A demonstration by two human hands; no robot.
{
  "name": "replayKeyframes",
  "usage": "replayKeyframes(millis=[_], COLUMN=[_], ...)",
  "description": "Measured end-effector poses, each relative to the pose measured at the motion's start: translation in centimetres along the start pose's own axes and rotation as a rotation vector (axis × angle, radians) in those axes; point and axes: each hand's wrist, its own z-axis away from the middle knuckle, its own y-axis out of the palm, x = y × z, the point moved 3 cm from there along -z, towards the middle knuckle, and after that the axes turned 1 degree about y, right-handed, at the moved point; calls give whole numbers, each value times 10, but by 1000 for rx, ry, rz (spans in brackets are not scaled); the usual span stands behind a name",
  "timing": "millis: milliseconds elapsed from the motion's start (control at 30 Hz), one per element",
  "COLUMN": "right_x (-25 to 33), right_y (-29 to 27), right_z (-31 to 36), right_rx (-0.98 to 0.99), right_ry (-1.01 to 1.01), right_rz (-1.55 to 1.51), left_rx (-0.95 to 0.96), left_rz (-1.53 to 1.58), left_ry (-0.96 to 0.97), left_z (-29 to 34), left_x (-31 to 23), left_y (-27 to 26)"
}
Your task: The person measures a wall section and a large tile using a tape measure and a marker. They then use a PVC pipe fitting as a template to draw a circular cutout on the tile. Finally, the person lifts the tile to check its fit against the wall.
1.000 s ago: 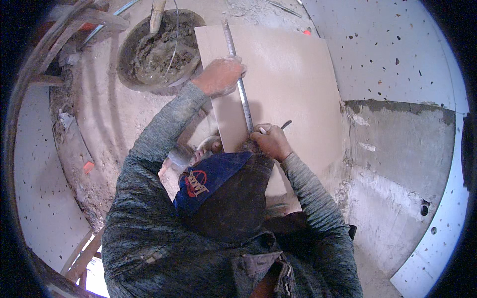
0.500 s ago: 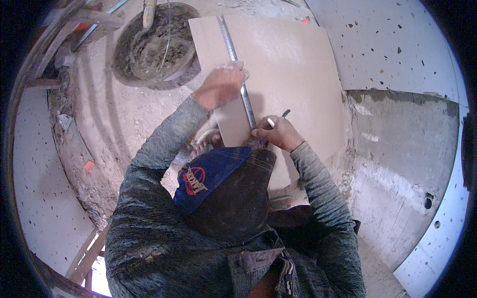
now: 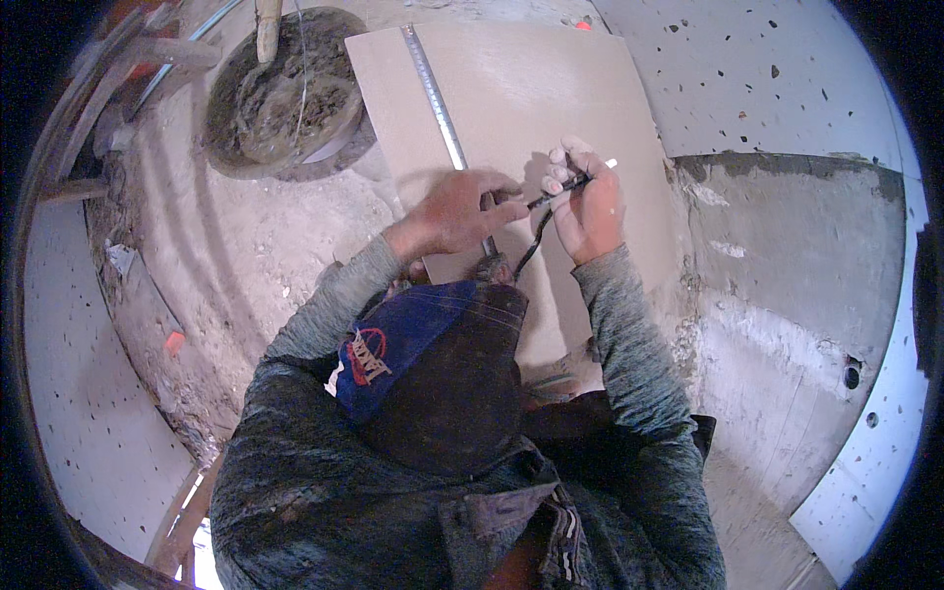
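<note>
My left hand [image 3: 457, 211] is over a long metal measuring tape [image 3: 433, 98] lying across a large beige tile [image 3: 551, 88]. Its thumb and fingers pinch toward the dark end of a slim marker [image 3: 544, 202]. To its right, my right hand [image 3: 593, 202] is raised above the tile, fingers curled round the same marker, whose white end sticks out past the knuckles. A thin, dark, curved strip [image 3: 534, 244] shows below the marker; what it is I cannot tell. A cap hides the near part of the tile and the tape's lower end.
A round tub [image 3: 221, 147] of wet grey mortar, with a wooden handle [image 3: 267, 29] in it, stands at the far left. Speckled white wall panels [image 3: 728, 79] and bare grey wall [image 3: 787, 236] rise on the right. Wooden beams [image 3: 177, 54] lie at the far left edge.
My left hand has come off the upper stretch of the tape, moving down and right toward the marker. My right hand has lifted up and right from the tape's lower end, still holding the marker.
</note>
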Motion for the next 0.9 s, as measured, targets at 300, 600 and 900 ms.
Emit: replayKeyframes(millis=[300, 600, 900], right_x=[-12, -17, -10], right_y=[10, 13, 18], right_z=[1, 4, 6], right_rx=[-17, -244, 31], right_ry=[-104, -216, -845], right_rz=[634, 979, 1653], left_rx=[-81, -172, -124], left_rz=[87, 20, 285], left_ry=[-217, -226, -251], left_z=[8, 14, 14], left_x=[6, 7, -6], left_y=[6, -9, -14])
